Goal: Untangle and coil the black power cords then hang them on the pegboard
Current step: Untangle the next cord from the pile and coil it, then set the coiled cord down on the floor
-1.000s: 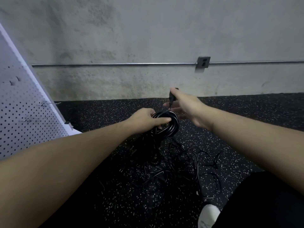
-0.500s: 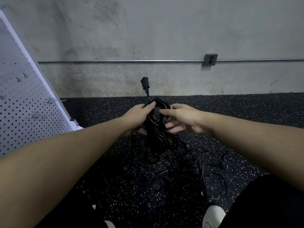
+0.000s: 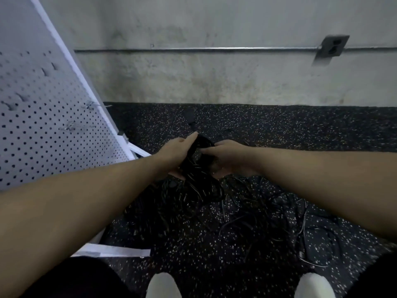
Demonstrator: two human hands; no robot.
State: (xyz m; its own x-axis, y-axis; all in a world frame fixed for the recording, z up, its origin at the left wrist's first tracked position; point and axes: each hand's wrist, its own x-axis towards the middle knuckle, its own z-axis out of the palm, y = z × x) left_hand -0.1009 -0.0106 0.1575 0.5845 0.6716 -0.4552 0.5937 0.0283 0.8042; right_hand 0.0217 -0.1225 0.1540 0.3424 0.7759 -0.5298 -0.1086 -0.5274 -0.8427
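Both hands are now clamping the coil (image 3: pixel 198 166), left hand (image 3: pixel 179 150) and right hand (image 3: pixel 227 157) on either side, right of the pegboard (image 3: pixel 43 125); the plug is no longer sticking up, so coiling is nearly finishing.

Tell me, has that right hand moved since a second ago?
Yes. The right hand has come down and toward the left hand. It was raised near the wall's base with a plug; now it grips the coiled cord lower over the speckled floor.
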